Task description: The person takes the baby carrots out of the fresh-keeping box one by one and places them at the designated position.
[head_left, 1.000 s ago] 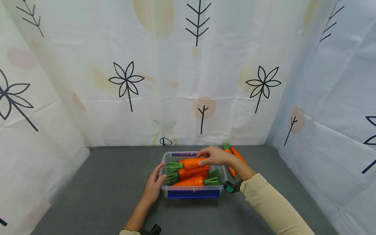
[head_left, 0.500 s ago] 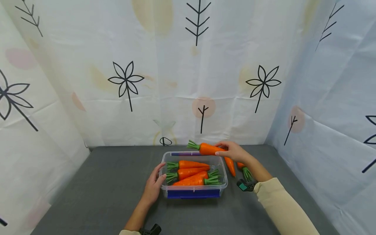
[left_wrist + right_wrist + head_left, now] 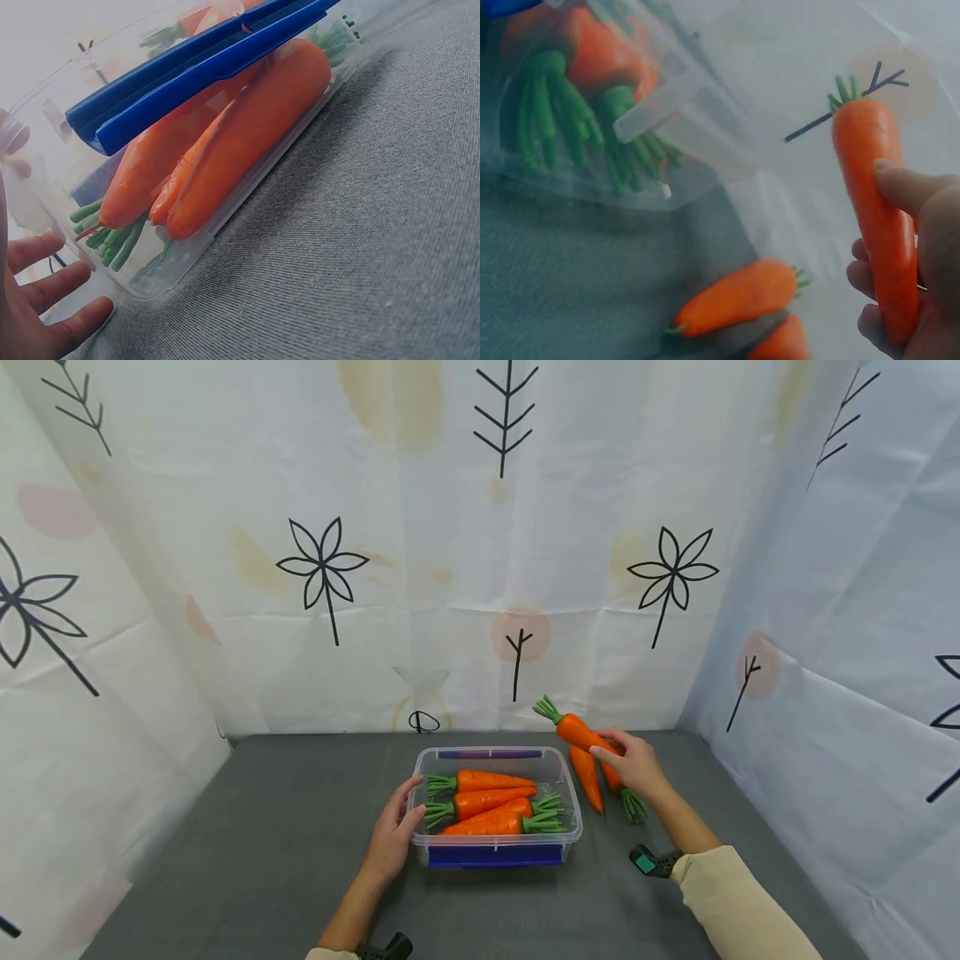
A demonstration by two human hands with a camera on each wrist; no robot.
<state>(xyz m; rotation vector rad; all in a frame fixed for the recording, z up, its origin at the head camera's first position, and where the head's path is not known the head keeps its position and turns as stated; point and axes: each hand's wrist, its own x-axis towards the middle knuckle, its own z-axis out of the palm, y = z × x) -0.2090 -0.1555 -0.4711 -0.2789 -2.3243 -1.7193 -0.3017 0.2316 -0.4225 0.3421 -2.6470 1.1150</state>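
My right hand (image 3: 630,764) holds a carrot (image 3: 577,732) with green leaves, raised over the right back of the table, leafy end pointing up and left. In the right wrist view the thumb lies across the carrot (image 3: 874,195) and the fingers curl behind it. My left hand (image 3: 393,831) rests at the left side of a clear plastic container (image 3: 495,840) with blue clips, thumb and a fingertip over its rim. The left wrist view has its other fingers (image 3: 56,289) spread outside the wall. Several carrots (image 3: 487,797) lie inside the container.
Two more carrots lie on the grey table (image 3: 285,827) right of the container: one loose carrot (image 3: 585,772) beside its wall, another loose carrot (image 3: 613,779) partly hidden by my right hand. A patterned white curtain (image 3: 465,552) stands behind the table and at both sides.
My right hand has lifted a carrot out of the container and carried it right, above the loose carrots. My left hand and the container have stayed still.
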